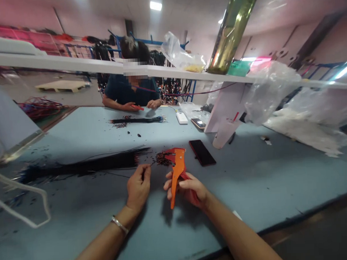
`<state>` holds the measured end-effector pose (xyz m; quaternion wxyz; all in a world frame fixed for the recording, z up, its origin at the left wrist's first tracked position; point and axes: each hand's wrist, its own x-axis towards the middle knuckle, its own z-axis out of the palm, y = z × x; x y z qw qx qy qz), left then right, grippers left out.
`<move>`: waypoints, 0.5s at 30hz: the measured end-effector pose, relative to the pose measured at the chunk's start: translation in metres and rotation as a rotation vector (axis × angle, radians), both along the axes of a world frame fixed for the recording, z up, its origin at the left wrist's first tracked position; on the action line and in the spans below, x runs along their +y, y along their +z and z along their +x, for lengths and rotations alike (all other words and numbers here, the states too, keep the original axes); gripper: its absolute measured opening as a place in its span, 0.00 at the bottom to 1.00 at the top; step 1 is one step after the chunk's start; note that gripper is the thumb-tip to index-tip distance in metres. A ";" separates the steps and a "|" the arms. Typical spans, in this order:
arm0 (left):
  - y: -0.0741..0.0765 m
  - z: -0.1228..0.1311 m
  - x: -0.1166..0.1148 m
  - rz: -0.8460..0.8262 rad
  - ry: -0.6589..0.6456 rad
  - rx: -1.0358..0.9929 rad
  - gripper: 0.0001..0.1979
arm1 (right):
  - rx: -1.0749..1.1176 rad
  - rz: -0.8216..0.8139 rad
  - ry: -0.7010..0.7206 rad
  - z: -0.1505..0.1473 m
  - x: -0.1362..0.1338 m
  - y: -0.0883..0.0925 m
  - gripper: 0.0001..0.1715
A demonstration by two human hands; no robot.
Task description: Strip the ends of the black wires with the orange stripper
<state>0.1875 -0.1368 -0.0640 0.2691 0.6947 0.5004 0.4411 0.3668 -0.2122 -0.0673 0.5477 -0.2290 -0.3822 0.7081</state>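
My right hand (189, 188) is wrapped round a wire stripper (178, 166) with orange and red handles, its jaws pointing left and away from me. My left hand (139, 186) is closed in a pinch, and a thin dark wire seems to poke out from its fingertips toward the jaws. Left of it lies a long bundle of black wires (92, 165), with reddish ends on the right and bluish ends on the left. Just beyond the stripper sits a small heap of cut insulation bits (162, 159).
A black phone (202, 152) lies right of the stripper. A lidded cup with a straw (226, 132) stands by the shelf support. Opposite, a person (132, 89) holds a red tool beside another wire bundle (139, 120). A white shelf (103, 67) spans overhead; plastic bags lie right.
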 end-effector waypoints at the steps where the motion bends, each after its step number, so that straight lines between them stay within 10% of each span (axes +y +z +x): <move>1: 0.000 -0.001 0.002 0.002 0.006 0.016 0.13 | -0.003 -0.008 0.031 0.000 0.000 0.001 0.23; 15: 0.006 -0.001 0.004 -0.065 -0.110 -0.127 0.12 | -0.014 -0.108 0.157 0.002 -0.011 0.004 0.23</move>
